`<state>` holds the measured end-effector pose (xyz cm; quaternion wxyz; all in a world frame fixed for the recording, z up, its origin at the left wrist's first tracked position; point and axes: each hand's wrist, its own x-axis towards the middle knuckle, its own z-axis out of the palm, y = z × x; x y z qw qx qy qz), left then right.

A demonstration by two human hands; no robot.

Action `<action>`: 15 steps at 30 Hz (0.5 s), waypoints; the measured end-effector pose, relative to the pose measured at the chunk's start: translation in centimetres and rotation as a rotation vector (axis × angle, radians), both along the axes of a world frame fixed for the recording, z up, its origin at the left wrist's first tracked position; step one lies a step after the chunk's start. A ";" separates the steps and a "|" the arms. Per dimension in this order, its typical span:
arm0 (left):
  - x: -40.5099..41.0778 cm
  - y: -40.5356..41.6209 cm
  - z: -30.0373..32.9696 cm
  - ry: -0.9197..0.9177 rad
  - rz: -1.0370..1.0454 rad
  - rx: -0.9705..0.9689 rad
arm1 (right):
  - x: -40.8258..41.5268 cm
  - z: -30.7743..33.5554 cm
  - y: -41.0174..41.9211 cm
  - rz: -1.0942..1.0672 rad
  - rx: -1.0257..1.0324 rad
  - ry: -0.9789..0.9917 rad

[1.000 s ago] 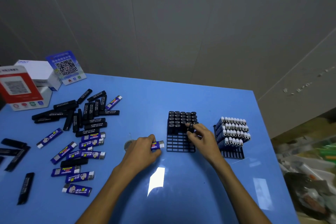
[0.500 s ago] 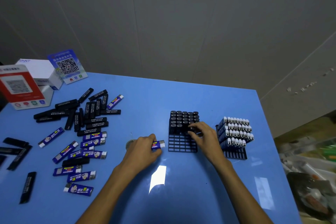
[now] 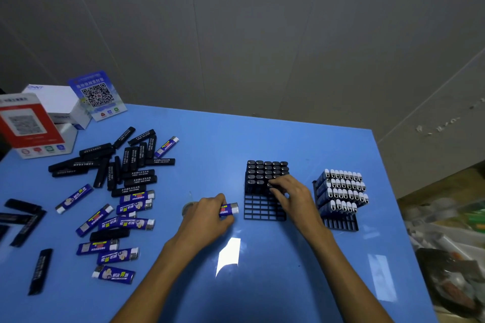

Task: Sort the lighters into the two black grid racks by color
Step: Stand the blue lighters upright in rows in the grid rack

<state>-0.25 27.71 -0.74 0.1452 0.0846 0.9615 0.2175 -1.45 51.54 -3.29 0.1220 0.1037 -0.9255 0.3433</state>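
risk: blue lighter (image 3: pixel 228 209) gripped in left hand (image 3: pixel 207 214) misfiled into black rack (image 3: pixel 263 208) | right hand (image 3: pixel 291 195) fingers flat on black lighters (image 3: pixel 266 171), holding nothing

Dim, overhead glare, blurred warped edges.

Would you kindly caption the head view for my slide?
Left hand grips a blue lighter; right hand rests on the black-lighter rack.

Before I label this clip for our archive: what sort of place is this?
Probably a small shop's back room or packing spot: a blue table against a bare grey wall, payment code signs at its corner, and loose lighters being racked in bulk.
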 end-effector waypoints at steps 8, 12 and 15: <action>0.0 0.1 0.0 -0.004 -0.014 0.011 | 0.0 0.1 -0.7 -0.087 0.134 0.043; 0.1 0.3 0.2 -0.005 -0.017 0.006 | 0.5 0.5 -0.6 -0.158 0.063 -0.073; 0.1 0.6 0.5 0.010 -0.029 0.000 | 0.8 1.2 -0.8 -0.181 -0.090 -0.137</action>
